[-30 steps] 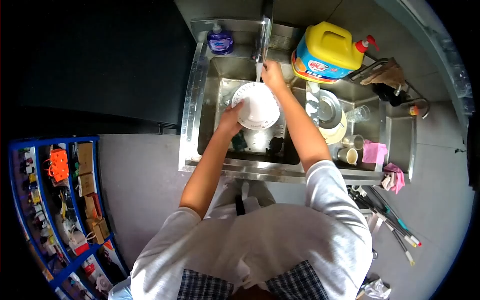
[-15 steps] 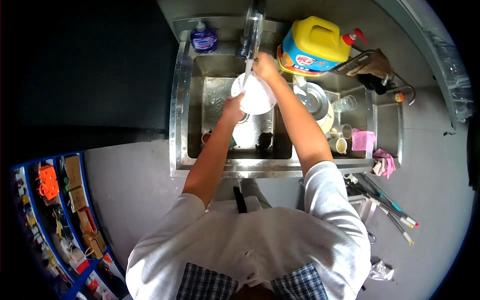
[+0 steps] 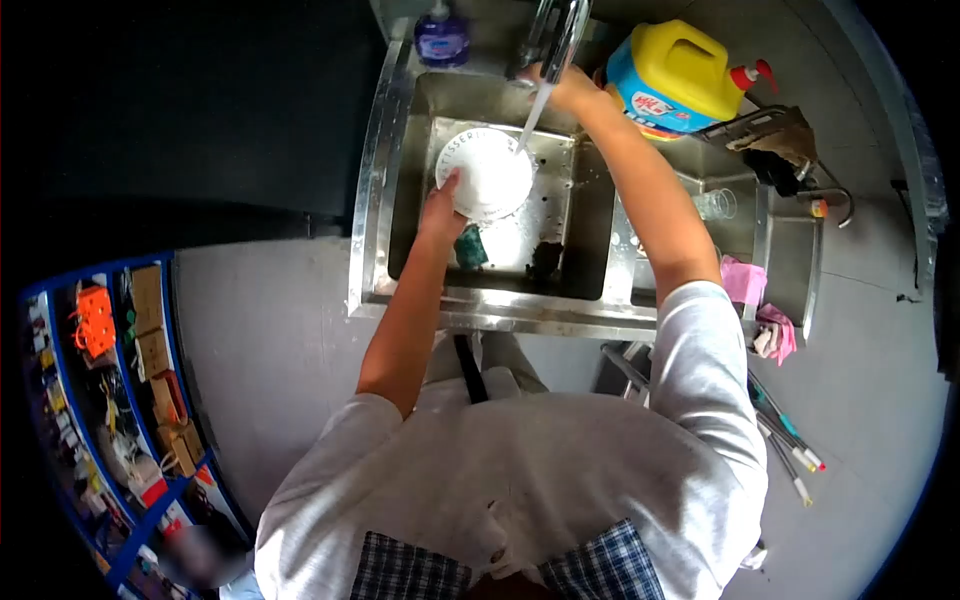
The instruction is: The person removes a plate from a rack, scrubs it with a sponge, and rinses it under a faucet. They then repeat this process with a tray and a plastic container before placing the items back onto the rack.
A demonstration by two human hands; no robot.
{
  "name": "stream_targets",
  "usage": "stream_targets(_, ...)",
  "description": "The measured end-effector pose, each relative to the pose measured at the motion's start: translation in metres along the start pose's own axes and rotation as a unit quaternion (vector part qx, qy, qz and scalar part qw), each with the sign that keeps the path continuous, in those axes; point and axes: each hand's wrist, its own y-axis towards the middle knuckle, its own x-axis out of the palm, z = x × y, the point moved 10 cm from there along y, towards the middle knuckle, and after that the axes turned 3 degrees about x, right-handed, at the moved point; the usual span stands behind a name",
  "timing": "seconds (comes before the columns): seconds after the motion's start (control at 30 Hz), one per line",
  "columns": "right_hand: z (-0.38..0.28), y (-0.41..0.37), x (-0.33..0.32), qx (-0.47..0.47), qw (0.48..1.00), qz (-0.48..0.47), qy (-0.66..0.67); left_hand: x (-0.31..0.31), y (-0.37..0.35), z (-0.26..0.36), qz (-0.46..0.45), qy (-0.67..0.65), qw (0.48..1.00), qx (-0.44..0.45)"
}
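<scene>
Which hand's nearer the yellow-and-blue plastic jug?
Right. The right hand is beside the jug, by the chrome faucet; the left hand is farther, gripping the round white lettered plate.

Glare bleaches the plate (image 3: 484, 174) and the sink (image 3: 560, 190) floor; the sink walls fall into shadow. Wide-angle distortion bows the shelves (image 3: 179, 345), black swallows the corners, and a lower-left patch is blurred.

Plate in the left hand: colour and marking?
White plate with dark rim lettering; shows best in the head view.
</scene>
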Motion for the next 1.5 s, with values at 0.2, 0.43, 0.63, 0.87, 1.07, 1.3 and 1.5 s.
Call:
stream_targets(0.2, 0.013, 0.009, 0.0, -0.037, 0.999, 0.034, 0.001, -0.03, -0.019, 0.018, 0.028, 0.039, 0.997, 0.052)
stream_targets(0.43, 0.026, -0.063, -0.005, 0.139, 0.954, 0.236, 0.12, -0.037, -0.044, 0.045, 0.052, 0.089, 0.991, 0.085)
stream_targets(0.63, 0.031, -0.18, 0.321, 0.276, 0.921, -0.256, 0.101, -0.047, -0.066, 0.052, 0.066, 0.11, 0.989, 0.078)
stream_targets(0.87, -0.02, -0.191, 0.391, 0.432, 0.883, -0.154, 0.094, -0.074, -0.076, 0.082, 0.076, 0.277, 0.927, 0.242)
stream_targets(1.07, 0.006, -0.185, 0.321, 0.386, 0.917, -0.094, 0.026, -0.069, -0.091, 0.1, 0.116, 0.282, 0.916, 0.262)
stream_targets(1.3, 0.0, -0.229, 0.191, 0.256, 0.461, -0.17, 0.833, -0.039, -0.098, 0.118, 0.093, 0.435, 0.806, 0.389)
stream_targets(1.5, 0.011, -0.212, 0.112, 0.287, 0.506, 0.004, 0.813, -0.004, -0.08, 0.101, 0.035, 0.341, 0.889, 0.304)
